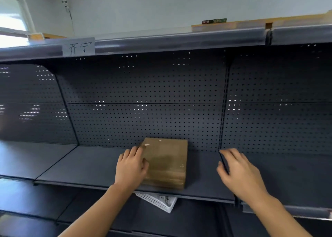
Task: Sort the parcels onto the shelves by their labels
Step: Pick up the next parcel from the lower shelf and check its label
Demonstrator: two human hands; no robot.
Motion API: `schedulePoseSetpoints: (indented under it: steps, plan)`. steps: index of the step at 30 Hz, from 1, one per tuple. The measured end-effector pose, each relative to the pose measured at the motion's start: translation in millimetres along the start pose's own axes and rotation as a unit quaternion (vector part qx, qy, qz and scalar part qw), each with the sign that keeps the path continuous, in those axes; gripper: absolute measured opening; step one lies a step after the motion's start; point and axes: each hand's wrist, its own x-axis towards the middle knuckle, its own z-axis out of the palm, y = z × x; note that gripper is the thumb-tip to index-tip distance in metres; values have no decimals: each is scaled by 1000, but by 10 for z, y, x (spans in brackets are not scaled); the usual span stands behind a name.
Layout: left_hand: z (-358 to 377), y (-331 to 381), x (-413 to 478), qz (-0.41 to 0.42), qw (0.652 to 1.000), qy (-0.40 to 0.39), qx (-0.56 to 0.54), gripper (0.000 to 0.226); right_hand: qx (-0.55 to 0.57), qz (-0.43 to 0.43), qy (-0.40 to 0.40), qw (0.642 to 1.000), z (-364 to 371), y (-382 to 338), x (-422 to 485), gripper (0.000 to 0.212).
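A brown cardboard parcel (pixel 167 162) lies flat on the dark grey shelf (pixel 89 165), its far end near the pegboard back. My left hand (pixel 132 166) rests against the parcel's left side, fingers curled on its edge. My right hand (pixel 240 174) hovers to the right of the parcel, apart from it, fingers spread and holding nothing. A white paper label (pixel 79 47) with handwritten characters hangs on the front rail of the shelf above.
A dark perforated back panel (pixel 143 96) closes the shelf bay, with an upright post (pixel 223 102) at its right. A white mesh basket (pixel 158 201) sits on the lower shelf under the parcel. A window (pixel 10 16) is at the upper left.
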Motion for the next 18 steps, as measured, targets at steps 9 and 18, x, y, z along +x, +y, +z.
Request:
schedulePoseSetpoints:
  steps: [9, 18]
  plan:
    - [643, -699, 259, -191, 955, -154, -167, 60, 37, 32, -107, 993, 1026, -618, 417, 53]
    - [896, -757, 542, -368, 775, -192, -477, 54, 210, 218, -148, 942, 1638, -794, 604, 39]
